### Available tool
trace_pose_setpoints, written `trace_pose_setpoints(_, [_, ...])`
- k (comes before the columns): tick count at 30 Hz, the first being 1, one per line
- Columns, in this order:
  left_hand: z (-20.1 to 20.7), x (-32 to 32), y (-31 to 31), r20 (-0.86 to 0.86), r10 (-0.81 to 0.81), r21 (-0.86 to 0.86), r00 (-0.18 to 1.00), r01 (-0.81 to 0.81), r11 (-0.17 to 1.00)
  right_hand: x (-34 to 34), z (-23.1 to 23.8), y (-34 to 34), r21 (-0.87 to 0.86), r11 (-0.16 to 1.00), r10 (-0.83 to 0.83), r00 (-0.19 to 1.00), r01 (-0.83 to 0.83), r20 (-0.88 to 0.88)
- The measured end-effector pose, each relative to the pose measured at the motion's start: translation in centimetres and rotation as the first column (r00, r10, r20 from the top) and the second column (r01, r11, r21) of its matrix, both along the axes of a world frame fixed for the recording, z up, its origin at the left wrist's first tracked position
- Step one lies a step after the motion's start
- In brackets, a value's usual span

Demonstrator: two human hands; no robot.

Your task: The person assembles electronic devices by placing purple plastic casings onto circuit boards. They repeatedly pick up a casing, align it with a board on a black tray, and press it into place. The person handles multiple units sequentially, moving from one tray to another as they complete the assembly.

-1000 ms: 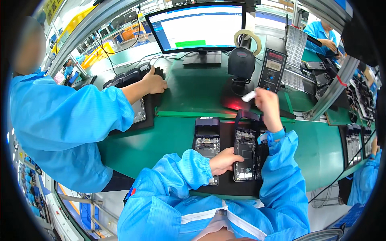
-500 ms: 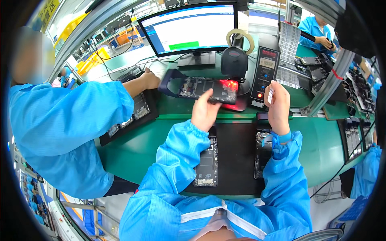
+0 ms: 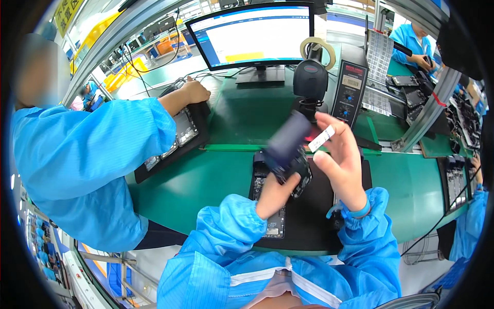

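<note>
My left hand [image 3: 275,196] is closed around the lower end of an opened phone [image 3: 299,172] with bare circuit parts. A dark purplish block [image 3: 288,136] at its far end is smeared by motion. Just right of it, my right hand [image 3: 343,167] is raised with fingers curled. A small white label [image 3: 322,138] sits at its fingertips, apart from the thumb tip. Below, on a black mat [image 3: 309,226], lies another opened phone [image 3: 275,227], partly covered by my left hand and sleeve. One more at the mat's right side is mostly hidden behind my right wrist.
A black scanner [image 3: 311,80] with a tape roll [image 3: 331,54] stands before the monitor [image 3: 252,36]. Right of it is a box with blue knobs [image 3: 350,85]. At left a co-worker's arm [image 3: 149,123] reaches over a tray of phones [image 3: 185,129]. A metal post rises at right.
My left hand has drawn the phone back from the scanner toward me and tilted it. My right hand has moved down and left, bringing the label near it. The screen's green bar is now yellow.
</note>
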State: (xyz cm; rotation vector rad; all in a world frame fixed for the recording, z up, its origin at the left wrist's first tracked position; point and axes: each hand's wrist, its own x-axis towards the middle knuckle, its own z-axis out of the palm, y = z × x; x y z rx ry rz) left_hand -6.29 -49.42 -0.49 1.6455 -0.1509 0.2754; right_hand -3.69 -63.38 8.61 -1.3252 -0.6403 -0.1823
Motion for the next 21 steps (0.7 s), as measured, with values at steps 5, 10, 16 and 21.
trace_pose_setpoints(5, [-2.6,-0.5,-0.7,0.014,-0.031,0.009,0.999,0.030,0.999,-1.2,-0.8,1.3,0.149,0.985,0.098,0.994,-0.089,-0.052])
trace_pose_setpoints(10, [-2.7,-0.6,-0.4,-0.057,-0.079,0.040,0.995,0.081,0.996,-1.2,-0.6,1.3,0.162,0.984,0.088,0.995,-0.079,-0.050])
trace_pose_setpoints(16, [-2.3,-0.8,-0.2,-0.089,-0.099,0.086,0.991,0.107,0.991,-0.9,-0.2,1.1,0.099,0.995,0.030,0.998,-0.024,-0.055])
trace_pose_setpoints(21, [-2.5,-1.0,-0.1,-0.055,-0.100,0.077,0.993,0.104,0.992,-1.0,-0.5,1.2,0.116,0.992,0.046,0.998,-0.040,-0.049])
